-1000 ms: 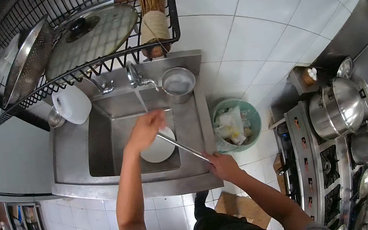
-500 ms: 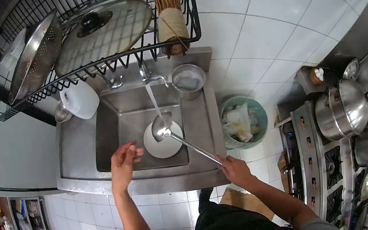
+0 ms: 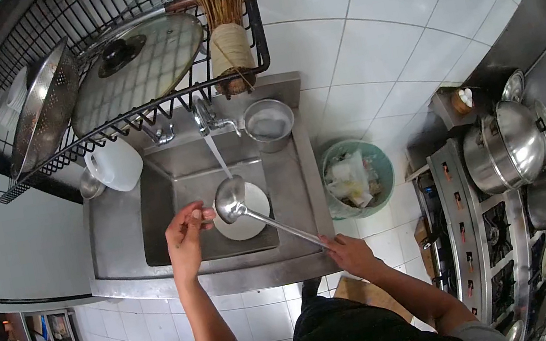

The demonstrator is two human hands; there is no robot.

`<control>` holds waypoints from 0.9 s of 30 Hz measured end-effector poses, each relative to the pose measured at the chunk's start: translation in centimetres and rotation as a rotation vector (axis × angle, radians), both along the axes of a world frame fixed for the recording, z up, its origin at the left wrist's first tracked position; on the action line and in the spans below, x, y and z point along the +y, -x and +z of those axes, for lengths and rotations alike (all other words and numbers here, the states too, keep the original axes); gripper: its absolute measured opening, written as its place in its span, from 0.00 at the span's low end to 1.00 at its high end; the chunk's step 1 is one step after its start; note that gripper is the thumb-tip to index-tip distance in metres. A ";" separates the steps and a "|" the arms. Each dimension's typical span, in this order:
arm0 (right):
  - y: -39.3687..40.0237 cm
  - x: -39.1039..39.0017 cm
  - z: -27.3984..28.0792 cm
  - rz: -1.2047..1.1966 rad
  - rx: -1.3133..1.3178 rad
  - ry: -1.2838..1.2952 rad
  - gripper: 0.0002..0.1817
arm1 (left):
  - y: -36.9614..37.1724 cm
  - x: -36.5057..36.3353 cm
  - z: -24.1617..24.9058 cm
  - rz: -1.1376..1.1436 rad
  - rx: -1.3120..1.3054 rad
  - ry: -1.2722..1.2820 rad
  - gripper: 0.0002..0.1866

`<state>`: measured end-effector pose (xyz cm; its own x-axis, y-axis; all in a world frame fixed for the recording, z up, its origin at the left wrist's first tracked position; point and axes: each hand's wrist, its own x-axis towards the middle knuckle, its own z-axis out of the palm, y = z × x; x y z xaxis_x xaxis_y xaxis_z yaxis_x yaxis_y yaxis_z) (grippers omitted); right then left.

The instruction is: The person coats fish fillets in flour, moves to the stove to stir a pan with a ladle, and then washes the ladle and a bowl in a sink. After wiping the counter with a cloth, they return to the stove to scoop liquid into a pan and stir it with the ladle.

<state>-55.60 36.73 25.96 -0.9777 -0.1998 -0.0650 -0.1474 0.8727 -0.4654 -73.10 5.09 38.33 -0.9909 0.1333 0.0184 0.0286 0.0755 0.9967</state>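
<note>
A steel ladle [image 3: 230,200] is tilted over the sink [image 3: 172,221], its bowl near the end of the water stream from the tap [image 3: 204,118]. Its long handle runs down to the right, where my right hand [image 3: 350,253] grips the end. Partly behind the ladle, a white plate [image 3: 249,220] lies in the basin. My left hand [image 3: 186,235] is raised just left of the ladle bowl, fingers curled with the tips close together; whether anything small is between them cannot be made out.
Overhead, a black wire rack [image 3: 153,111] holds a strainer, a glass lid and a bristle brush. A metal pot [image 3: 269,121] and a white container [image 3: 116,165] flank the tap. Right of the sink stand a green bin [image 3: 379,166] and a stove [image 3: 469,223] with pots.
The ladle bowl has moved slightly left and closer to my left hand, covering less of the plate. The view has shifted a little, and a dark-clad leg shows more at lower left.
</note>
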 end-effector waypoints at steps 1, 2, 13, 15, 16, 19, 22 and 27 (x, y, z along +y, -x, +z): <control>0.1 0.0 -0.4 0.001 0.000 0.002 0.27 | 0.0 -0.2 0.0 0.026 -0.003 0.000 0.16; 0.2 -0.3 -0.3 -0.009 0.020 0.094 0.24 | -0.1 -0.4 0.0 0.028 -0.005 0.002 0.16; 1.7 -5.4 1.1 -0.542 -0.964 1.332 0.14 | -0.8 0.1 -0.2 0.005 0.025 -0.005 0.16; 1.9 -5.1 0.9 -0.514 -1.048 1.449 0.14 | -0.6 0.1 -0.2 -0.004 0.024 -0.021 0.16; 1.9 -5.0 0.9 -0.520 -1.046 1.454 0.14 | -0.5 0.2 -0.1 -0.007 0.026 -0.039 0.17; 2.5 -5.1 2.7 -0.588 -1.033 1.508 0.16 | 0.6 2.4 -0.6 -0.053 0.012 -0.059 0.17; 2.4 -4.9 2.5 -0.625 -1.023 1.551 0.17 | 3.4 6.8 -2.2 -0.180 -0.111 -0.193 0.19; 2.4 -5.0 1.8 -0.601 -0.937 1.429 0.15 | 14.1 13.3 -8.9 -0.063 -0.271 -0.166 0.32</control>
